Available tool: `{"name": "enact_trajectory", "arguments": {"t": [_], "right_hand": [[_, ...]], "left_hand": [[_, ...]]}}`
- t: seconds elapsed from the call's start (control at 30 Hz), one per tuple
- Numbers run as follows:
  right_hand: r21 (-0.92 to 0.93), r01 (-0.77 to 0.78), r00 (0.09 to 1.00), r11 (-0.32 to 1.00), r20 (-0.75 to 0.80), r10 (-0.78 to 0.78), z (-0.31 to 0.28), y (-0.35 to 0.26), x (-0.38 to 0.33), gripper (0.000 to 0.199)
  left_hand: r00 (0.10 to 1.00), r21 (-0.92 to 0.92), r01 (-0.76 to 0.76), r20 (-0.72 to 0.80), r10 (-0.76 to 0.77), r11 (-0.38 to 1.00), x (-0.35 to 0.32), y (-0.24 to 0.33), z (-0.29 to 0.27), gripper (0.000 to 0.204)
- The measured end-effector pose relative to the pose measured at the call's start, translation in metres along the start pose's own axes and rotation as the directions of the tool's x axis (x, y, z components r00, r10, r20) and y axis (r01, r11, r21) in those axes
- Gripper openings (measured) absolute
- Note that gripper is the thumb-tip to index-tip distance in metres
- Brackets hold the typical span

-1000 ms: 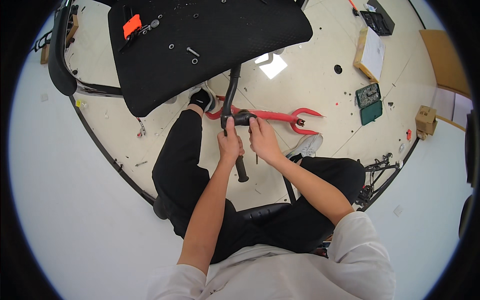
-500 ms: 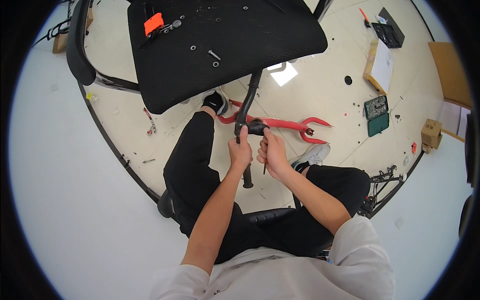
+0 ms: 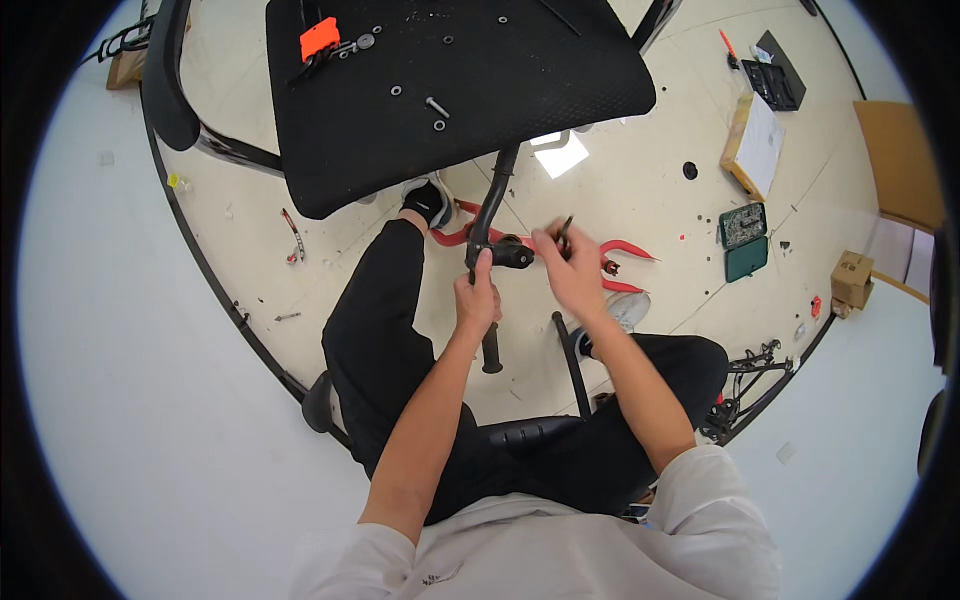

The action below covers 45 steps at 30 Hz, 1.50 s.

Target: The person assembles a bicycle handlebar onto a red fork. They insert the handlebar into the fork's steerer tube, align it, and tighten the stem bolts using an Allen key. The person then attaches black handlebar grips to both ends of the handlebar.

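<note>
My left hand [image 3: 479, 298] is closed around a black handlebar [image 3: 491, 200], its thumb up against the black stem [image 3: 512, 256]. The bar's lower end carries a ribbed grip [image 3: 491, 352]. My right hand [image 3: 575, 272] has its fingers curled around a thin dark tool [image 3: 568, 225], whose tip sticks up above them; motion blurs the fingers. This hand is just right of the stem and apart from it. Beneath both hands a red bike frame [image 3: 628, 248] with forked ends lies on the floor, partly covered by the right hand.
A black chair seat [image 3: 470, 85] ahead bears a bolt [image 3: 437, 107], several washers and an orange item [image 3: 320, 39]. On the floor at right are an open green case [image 3: 745, 240], a flat box [image 3: 755, 147] and a cardboard box [image 3: 852, 279]. Red-handled pliers [image 3: 292, 237] lie left.
My right hand has pulled away from the stem to the right, the tool now pointing up instead of down. The stem's end is uncovered. My left hand keeps its hold.
</note>
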State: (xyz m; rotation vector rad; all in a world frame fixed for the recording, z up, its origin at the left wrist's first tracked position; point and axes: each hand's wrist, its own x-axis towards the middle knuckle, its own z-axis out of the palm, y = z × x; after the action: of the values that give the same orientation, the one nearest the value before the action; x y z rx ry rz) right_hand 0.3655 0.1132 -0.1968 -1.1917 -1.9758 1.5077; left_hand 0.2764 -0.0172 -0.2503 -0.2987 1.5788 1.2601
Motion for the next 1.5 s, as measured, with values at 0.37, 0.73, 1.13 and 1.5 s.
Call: {"name": "enact_trajectory", "arguments": {"t": [0.37, 0.73, 1.13, 1.5], "right_hand": [[-0.692, 0.527, 0.849, 0.493, 0.446, -0.283, -0.024, 0.025, 0.064, 0.033], [-0.724, 0.423, 0.895, 0.545, 0.427, -0.126, -0.029, 0.062, 0.033, 0.032], [-0.757, 0.207, 0.946, 0.620, 0.316, 0.069, -0.038, 0.084, 0.014, 0.035], [-0.733, 0.118, 0.921, 0.670, 0.332, 0.201, -0.034, 0.095, -0.005, 0.035]], "left_hand": [[0.963, 0.696, -0.270, 0.197, 0.184, 0.665, -0.005, 0.051, -0.030, 0.058], [0.955, 0.830, -0.294, 0.280, 0.102, 0.475, -0.007, 0.069, -0.037, 0.061], [0.898, 0.905, -0.393, 0.415, 0.144, -0.162, -0.014, 0.099, -0.099, 0.023], [0.904, 0.910, -0.385, 0.405, 0.138, -0.151, 0.007, 0.109, -0.101, 0.029]]}}
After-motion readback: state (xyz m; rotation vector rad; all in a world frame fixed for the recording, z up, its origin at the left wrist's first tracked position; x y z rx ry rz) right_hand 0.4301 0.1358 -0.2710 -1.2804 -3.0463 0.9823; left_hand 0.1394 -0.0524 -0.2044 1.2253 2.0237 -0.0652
